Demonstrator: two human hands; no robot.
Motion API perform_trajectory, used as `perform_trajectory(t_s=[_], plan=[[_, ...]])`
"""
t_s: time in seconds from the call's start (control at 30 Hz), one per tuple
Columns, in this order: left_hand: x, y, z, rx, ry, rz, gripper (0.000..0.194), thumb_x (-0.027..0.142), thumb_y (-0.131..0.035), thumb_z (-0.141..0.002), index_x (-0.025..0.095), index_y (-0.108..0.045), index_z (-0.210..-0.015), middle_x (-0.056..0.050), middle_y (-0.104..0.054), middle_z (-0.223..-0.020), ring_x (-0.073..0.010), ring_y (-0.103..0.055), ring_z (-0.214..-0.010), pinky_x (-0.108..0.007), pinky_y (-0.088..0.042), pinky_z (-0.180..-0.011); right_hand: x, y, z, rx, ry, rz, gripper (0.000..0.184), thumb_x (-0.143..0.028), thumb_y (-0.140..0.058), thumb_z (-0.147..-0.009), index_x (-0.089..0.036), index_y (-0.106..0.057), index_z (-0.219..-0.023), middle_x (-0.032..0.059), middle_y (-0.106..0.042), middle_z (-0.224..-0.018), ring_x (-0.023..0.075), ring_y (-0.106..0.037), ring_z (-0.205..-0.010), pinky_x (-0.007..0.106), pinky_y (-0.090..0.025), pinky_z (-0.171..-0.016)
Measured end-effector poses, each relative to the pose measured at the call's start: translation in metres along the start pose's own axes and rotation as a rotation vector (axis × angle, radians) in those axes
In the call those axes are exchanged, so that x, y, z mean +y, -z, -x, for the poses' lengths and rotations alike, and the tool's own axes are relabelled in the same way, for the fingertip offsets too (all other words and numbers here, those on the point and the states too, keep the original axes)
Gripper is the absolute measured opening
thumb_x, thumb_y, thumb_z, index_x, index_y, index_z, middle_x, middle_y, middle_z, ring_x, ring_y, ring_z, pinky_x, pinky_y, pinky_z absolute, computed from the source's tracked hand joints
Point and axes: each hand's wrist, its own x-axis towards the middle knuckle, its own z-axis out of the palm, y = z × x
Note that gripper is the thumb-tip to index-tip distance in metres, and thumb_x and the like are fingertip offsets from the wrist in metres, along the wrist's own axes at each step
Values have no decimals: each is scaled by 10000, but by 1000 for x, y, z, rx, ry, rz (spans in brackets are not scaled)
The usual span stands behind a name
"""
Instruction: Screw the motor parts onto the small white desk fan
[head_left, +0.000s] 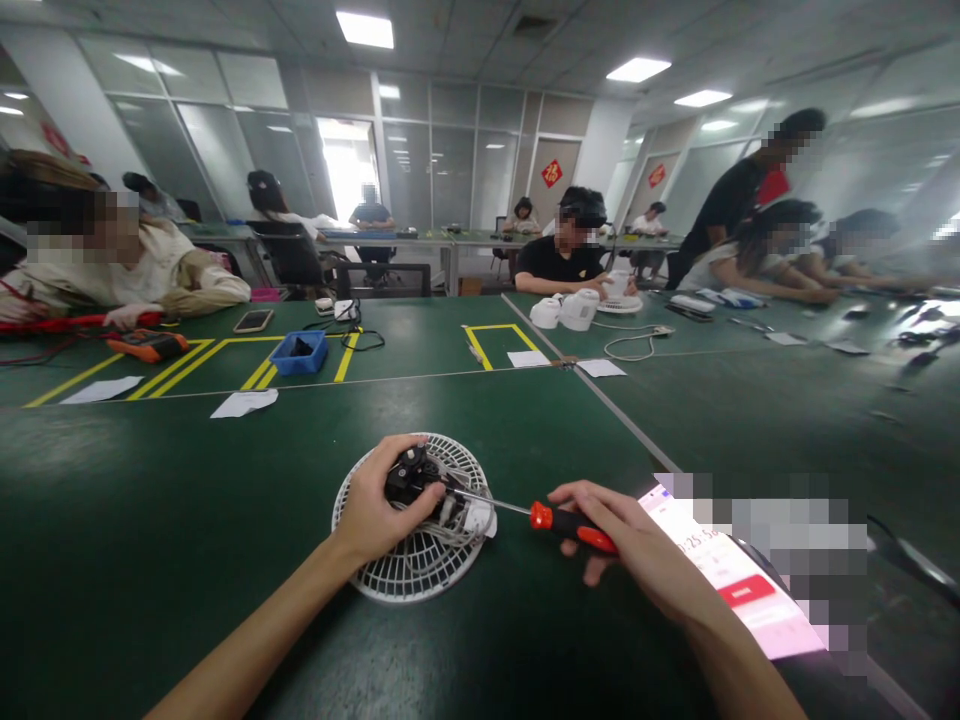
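My left hand is closed around a black motor part lying over a round white fan grille. My right hand grips a screwdriver with a red and black handle. Its metal shaft points left, and the tip reaches the motor part near my left thumb; whether it sits in a screw is too small to tell. A pale cord lies coiled on the grille beside a small white piece.
A lit phone lies by my right forearm. Farther off are a blue bin, papers, an orange meter and white fan housings. Several people sit around the green table; one person stands at the right.
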Motion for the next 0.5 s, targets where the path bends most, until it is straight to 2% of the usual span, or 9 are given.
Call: perform_trajectory(t_s=[0.07,0.17,0.27,0.37,0.43,0.5], plan=[[0,0,0,3,15,1,424,385,-715,-832,218,-607,-1207,-75,-691,-1126,-233,-678,-1005,-414,-564,-950,0,-2,0,-22,-57,13,567,-705,-525,-916,-198,-698,-1101,37,-698,-765,129,-570,-500,215,-405,-382],[0,-1,0,8,13,5,432,382,-721,-821,216,-613,-1205,-77,-697,-1131,-239,-683,-1012,-416,-563,-954,-2,-1,1,8,-21,74,515,-655,-600,-889,-187,-699,-1080,12,-679,-679,94,-488,-429,197,-313,-362],[1,-1,0,9,0,10,426,376,-728,-818,216,-615,-1196,-75,-697,-1131,-236,-682,-1018,-409,-561,-954,-5,3,3,72,66,146,452,-607,-681,-847,-197,-712,-1034,4,-669,-673,131,-564,-519,230,-407,-439],[1,-1,0,5,10,7,430,375,-726,-823,216,-608,-1205,-75,-692,-1136,-233,-677,-1022,-408,-560,-953,-7,7,5,151,180,197,369,-524,-772,-796,-219,-725,-999,42,-733,-853,223,-695,-801,331,-560,-696],[1,-1,0,5,21,4,424,379,-716,-829,217,-607,-1205,-74,-690,-1131,-233,-676,-1018,-412,-560,-953,-7,7,6,174,225,212,357,-480,-818,-760,-229,-728,-999,63,-750,-985,272,-705,-962,386,-566,-852],[1,-1,0,7,23,4,416,384,-708,-834,218,-608,-1202,-72,-689,-1128,-232,-677,-1017,-410,-560,-955,-6,5,6,179,241,214,362,-488,-823,-761,-229,-728,-995,69,-745,-1002,281,-702,-979,389,-570,-860]])
